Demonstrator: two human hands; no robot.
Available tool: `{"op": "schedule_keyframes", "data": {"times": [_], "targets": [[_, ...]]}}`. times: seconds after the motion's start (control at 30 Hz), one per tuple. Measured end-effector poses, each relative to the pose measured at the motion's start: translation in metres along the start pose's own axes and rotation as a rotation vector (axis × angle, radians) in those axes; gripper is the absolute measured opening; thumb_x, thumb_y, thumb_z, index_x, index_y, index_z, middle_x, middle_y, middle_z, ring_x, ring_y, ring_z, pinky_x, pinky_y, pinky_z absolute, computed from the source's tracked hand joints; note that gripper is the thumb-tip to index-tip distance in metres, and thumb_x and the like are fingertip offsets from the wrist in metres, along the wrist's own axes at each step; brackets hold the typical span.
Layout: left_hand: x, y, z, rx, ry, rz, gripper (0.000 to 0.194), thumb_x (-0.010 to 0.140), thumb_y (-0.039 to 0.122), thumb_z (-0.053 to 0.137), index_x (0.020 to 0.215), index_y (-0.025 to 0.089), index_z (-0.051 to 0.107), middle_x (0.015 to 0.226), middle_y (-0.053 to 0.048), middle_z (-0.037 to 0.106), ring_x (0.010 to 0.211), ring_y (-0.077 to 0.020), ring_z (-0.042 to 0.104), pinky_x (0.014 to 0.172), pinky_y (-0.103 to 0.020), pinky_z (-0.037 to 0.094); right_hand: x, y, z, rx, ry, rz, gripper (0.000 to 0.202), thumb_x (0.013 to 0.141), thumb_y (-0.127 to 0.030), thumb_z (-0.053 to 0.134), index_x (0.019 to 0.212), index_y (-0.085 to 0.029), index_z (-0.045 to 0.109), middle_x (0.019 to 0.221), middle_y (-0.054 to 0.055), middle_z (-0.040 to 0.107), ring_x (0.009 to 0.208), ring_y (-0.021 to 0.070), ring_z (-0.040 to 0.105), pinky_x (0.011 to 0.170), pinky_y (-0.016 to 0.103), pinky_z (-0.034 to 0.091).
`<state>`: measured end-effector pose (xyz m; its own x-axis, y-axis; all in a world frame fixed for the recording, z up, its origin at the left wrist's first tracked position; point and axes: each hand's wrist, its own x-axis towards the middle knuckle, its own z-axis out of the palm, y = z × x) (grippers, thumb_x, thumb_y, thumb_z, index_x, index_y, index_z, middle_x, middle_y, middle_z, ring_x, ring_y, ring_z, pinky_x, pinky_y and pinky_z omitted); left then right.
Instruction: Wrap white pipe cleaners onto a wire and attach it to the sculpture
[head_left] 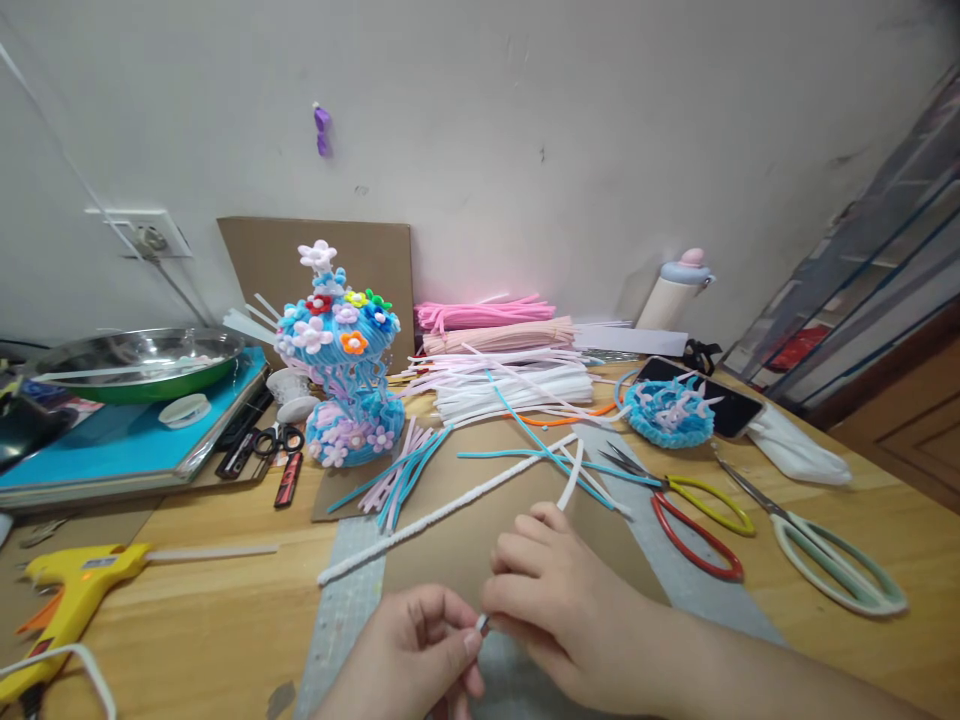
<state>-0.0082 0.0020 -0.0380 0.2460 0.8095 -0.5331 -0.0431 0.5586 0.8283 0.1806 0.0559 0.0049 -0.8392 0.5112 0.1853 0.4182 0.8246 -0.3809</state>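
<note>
Low in the head view, my left hand (427,650) pinches a small white piece (482,622), the end of what seems to be a white pipe cleaner. My right hand (562,600) touches the same piece with curled fingers, and a white strip (572,475) rises from behind its knuckles. Just beyond my hands, a long fuzzy white stem (450,508) lies slantwise over brown cardboard (442,560). Blue stems (495,456) cross near its upper end. Most of what my right fingers hold is hidden.
A flower-covered blue ornament (345,350) stands behind at left. Pink and white stem bundles (510,390) lie along the wall. Red-and-yellow scissors (694,540), green-handled scissors (832,560) and a blue fuzzy piece (667,412) are at right. A yellow glue gun (90,590) lies at left.
</note>
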Motion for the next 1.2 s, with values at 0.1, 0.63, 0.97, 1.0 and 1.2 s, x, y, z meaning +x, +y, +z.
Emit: {"op": "schedule_keyframes", "data": {"times": [0.1, 0.63, 0.97, 1.0, 1.2], "targets": [[0.0005, -0.0006, 0.0001, 0.0, 0.0, -0.002, 0.048, 0.059, 0.056, 0.073, 0.078, 0.016, 0.054, 0.051, 0.002, 0.063, 0.036, -0.0083, 0.055, 0.035, -0.014, 0.03, -0.0003, 0.0026, 0.0032, -0.031, 0.015, -0.04, 0.013, 0.08, -0.009, 0.049, 0.083, -0.021, 0.055, 0.083, 0.0, 0.054, 0.079, 0.015, 0.04, 0.073, 0.034, 0.021], [0.0037, -0.0046, 0.0, -0.012, -0.038, -0.008, 0.049, 0.06, 0.056, 0.073, 0.078, 0.017, 0.049, 0.052, 0.003, 0.063, 0.037, -0.0086, 0.056, 0.035, -0.015, 0.032, -0.0006, -0.0021, 0.0021, 0.019, -0.026, -0.034, 0.005, 0.079, -0.013, 0.05, 0.077, -0.018, 0.049, 0.08, 0.0, 0.054, 0.076, 0.0151, 0.039, 0.071, 0.033, 0.022], [0.0037, -0.0086, 0.0001, 0.005, -0.05, -0.007, 0.047, 0.062, 0.058, 0.07, 0.073, 0.016, 0.055, 0.055, 0.001, 0.062, 0.037, -0.0069, 0.052, 0.035, -0.016, 0.029, 0.0013, -0.0034, 0.0041, 0.024, -0.045, -0.019, 0.005, 0.078, -0.017, 0.05, 0.074, -0.018, 0.048, 0.077, 0.0, 0.053, 0.075, 0.0145, 0.04, 0.07, 0.033, 0.023], [0.0032, -0.0081, 0.0, 0.007, -0.045, 0.001, 0.046, 0.062, 0.058, 0.07, 0.072, 0.015, 0.055, 0.055, 0.001, 0.062, 0.037, -0.0066, 0.051, 0.035, -0.016, 0.028, 0.0015, -0.0034, 0.004, 0.026, -0.048, -0.026, 0.005, 0.078, -0.017, 0.05, 0.074, -0.018, 0.048, 0.077, -0.001, 0.053, 0.075, 0.0144, 0.04, 0.07, 0.033, 0.023], [-0.0005, -0.0032, -0.0014, -0.069, -0.067, -0.038, 0.043, 0.063, 0.054, 0.072, 0.069, 0.015, 0.055, 0.051, 0.002, 0.059, 0.034, -0.0042, 0.044, 0.032, -0.015, 0.023, 0.0013, 0.0003, 0.0025, -0.019, -0.06, -0.119, 0.005, 0.082, -0.019, 0.048, 0.077, -0.018, 0.048, 0.076, -0.001, 0.054, 0.075, 0.0144, 0.041, 0.07, 0.034, 0.022]]}}
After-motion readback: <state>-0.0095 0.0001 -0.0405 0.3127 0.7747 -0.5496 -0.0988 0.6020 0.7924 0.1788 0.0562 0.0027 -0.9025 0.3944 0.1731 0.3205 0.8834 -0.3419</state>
